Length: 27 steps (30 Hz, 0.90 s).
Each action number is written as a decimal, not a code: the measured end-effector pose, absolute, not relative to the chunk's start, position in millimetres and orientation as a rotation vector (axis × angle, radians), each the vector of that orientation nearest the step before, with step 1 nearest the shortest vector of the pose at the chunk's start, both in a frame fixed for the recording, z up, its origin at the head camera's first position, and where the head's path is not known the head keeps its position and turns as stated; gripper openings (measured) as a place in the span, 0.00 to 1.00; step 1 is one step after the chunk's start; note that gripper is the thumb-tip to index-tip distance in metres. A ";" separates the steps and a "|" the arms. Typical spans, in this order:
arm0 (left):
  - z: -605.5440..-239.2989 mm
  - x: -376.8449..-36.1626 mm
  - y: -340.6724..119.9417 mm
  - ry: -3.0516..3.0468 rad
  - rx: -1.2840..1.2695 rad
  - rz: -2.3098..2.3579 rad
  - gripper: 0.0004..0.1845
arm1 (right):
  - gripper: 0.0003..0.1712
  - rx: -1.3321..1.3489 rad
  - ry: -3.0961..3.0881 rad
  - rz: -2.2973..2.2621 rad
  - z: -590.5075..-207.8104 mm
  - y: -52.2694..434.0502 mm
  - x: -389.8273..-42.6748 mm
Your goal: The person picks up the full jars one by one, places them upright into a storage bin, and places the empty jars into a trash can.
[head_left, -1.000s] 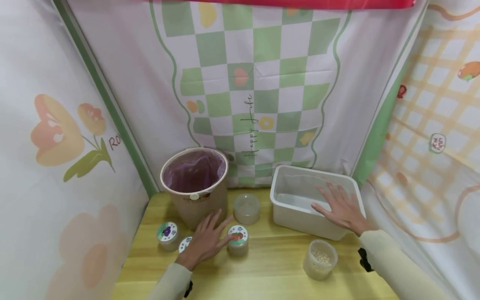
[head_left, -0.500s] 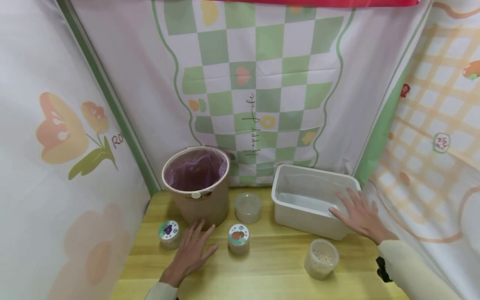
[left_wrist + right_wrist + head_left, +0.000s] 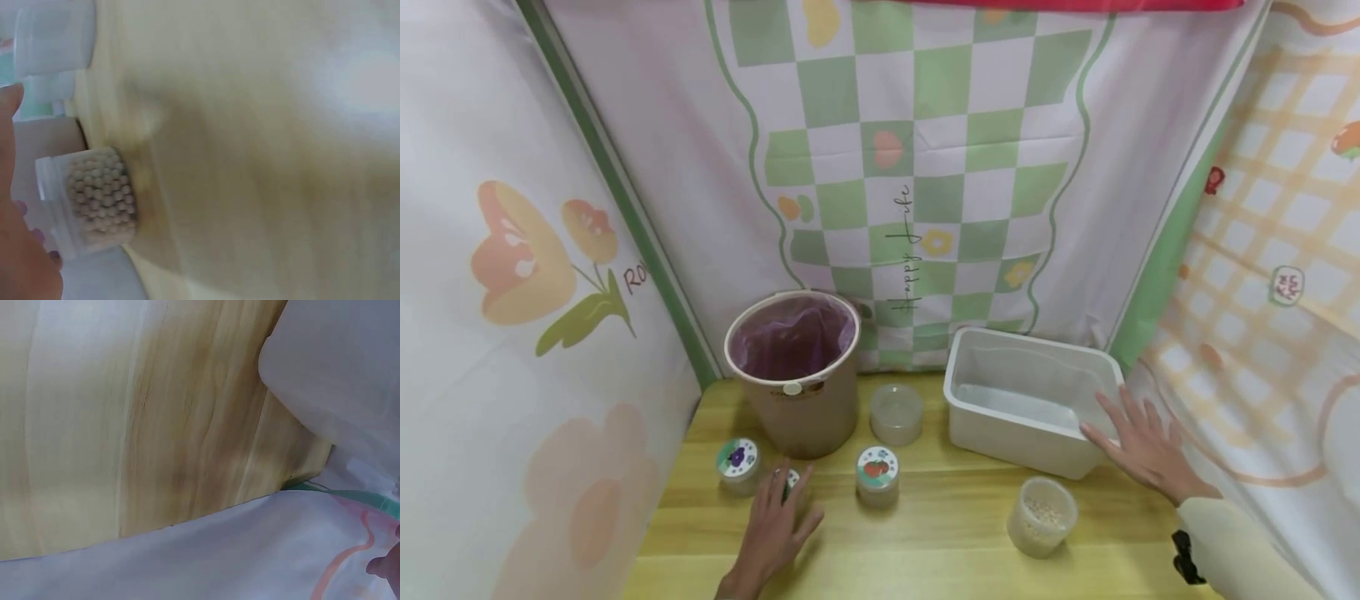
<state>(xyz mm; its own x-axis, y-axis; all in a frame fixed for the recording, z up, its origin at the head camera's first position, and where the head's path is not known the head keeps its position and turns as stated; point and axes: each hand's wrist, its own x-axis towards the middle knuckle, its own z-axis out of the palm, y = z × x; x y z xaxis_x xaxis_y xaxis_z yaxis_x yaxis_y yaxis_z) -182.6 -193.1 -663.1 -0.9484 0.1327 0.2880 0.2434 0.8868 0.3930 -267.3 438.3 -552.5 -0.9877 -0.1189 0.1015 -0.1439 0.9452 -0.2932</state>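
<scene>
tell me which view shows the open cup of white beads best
The left wrist view: the open cup of white beads fills the frame's left side, single beads distinct. The head view shows it whole but small, on the wooden table. The right wrist view misses it.

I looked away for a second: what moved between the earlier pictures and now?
The left hand drew back toward the person, off the tomato-lid jar, and now lies over the small jar beside it. The right hand slid right, from inside the white tub to its right corner. Neither hand took hold of anything. The bin, jars and bead cup stayed put.
</scene>
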 end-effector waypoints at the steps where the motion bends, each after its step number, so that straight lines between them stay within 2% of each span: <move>1: -665.4 -181.7 -193.4 -2.798 -0.273 -0.636 0.40 | 0.50 0.201 -3.017 0.468 -553.2 438.8 -267.1; 13: -688.4 -174.3 -193.7 -2.745 -0.059 -0.756 0.44 | 0.49 0.178 -3.019 0.507 -559.9 440.0 -268.0; 21: -695.4 -179.4 -182.9 -2.671 0.190 -0.988 0.37 | 0.50 0.165 -3.015 0.525 -559.0 437.3 -266.1; 27: -699.7 -182.6 -177.5 -2.539 0.189 -0.990 0.32 | 0.50 0.165 -3.024 0.544 -558.7 438.0 -264.5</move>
